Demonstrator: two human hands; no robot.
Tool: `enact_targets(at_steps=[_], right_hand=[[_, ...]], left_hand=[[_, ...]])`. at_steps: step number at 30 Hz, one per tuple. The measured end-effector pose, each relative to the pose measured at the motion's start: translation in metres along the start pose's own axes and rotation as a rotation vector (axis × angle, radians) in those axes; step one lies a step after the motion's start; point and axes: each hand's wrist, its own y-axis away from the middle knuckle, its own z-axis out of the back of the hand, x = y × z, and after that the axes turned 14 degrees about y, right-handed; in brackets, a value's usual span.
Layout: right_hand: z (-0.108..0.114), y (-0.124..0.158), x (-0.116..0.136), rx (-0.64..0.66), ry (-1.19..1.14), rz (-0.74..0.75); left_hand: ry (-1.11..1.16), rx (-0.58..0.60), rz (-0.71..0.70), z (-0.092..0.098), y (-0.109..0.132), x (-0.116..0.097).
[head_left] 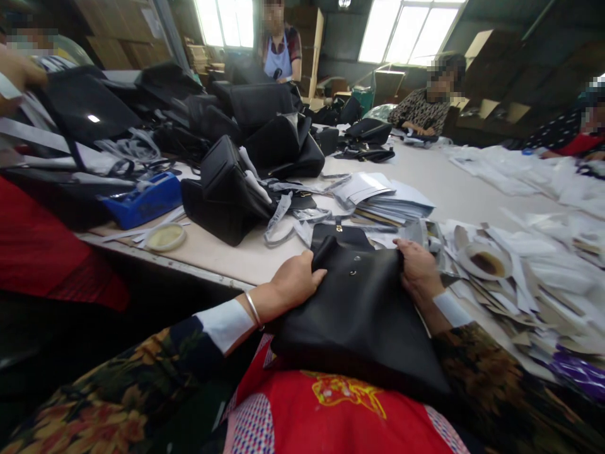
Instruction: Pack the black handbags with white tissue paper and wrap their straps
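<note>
A black leather handbag [359,309] lies tilted between my lap and the table edge, its smooth side with small metal fittings facing up. My left hand [295,277] is closed on its upper left corner, thumb on top. At the upper right corner my right hand [418,265] grips the bag too, its fingers partly hidden behind the edge. Just beyond, a black flap with a gold clasp [339,228] shows on the table; whether it belongs to this bag I cannot tell. Another black bag [229,189] stands on the table, left of and beyond my hands.
Many black bags [259,107] are heaped at the back left. A blue tray [146,198] and a round tape roll [164,238] sit near the table edge. Stacked papers [392,195], another tape roll [484,260] and paper scraps lie rightward. Several people work around the table.
</note>
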Motion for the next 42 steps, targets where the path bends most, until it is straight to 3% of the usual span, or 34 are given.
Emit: enact_targets(at_steps=[3,7,12,18,20,23,25,26,27,29,31,34,38,40,42], right_hand=[[0.011,0.015,0.01,0.156,0.089,0.015],[0.038,0.048,0.029,0.18,0.564,0.136],[0.059,0.101,0.049,0.308,1.012,0.316],[0.058,0.137,0.044,0.359,1.155,0.346],[0.058,0.143,0.041,0.36,1.171,0.323],[0.059,0.148,0.038,0.367,1.156,0.322],[0.061,0.148,0.036,0.377,1.139,0.347],[0.061,0.147,0.036,0.378,1.139,0.369],[0.062,0.144,0.037,0.371,1.147,0.401],[0.062,0.137,0.044,0.332,1.174,0.496],[0.059,0.127,0.056,0.288,1.178,0.622],[0.045,0.107,0.077,0.325,1.093,0.824],[0.013,0.078,0.079,0.616,1.038,1.017],[0.0,0.065,0.066,0.769,1.12,1.036],[-0.008,0.051,0.051,0.785,1.248,0.973]], left_hand=[[-0.273,0.027,-0.057,0.001,0.004,0.0],[-0.444,0.014,-0.076,-0.002,0.005,0.001],[-0.362,-0.083,-0.052,-0.008,-0.003,0.015],[0.084,-0.272,0.047,-0.018,0.0,0.042],[0.012,-0.279,0.039,-0.02,0.005,0.044],[-0.317,-0.24,0.032,-0.019,0.01,0.038],[-0.478,-0.267,-0.09,-0.016,0.009,0.033],[-0.516,-0.268,-0.225,-0.014,0.007,0.03],[-0.528,-0.219,-0.4,-0.012,0.003,0.027],[-0.493,0.022,-0.721,-0.007,-0.005,0.021],[-0.422,0.295,-0.844,-0.003,-0.013,0.012],[-0.381,0.464,-0.739,-0.003,-0.018,-0.005],[-0.471,0.54,-0.578,-0.011,-0.01,-0.017],[-0.496,0.555,-0.528,-0.015,-0.006,-0.016],[-0.511,0.566,-0.486,-0.017,-0.004,-0.015]])
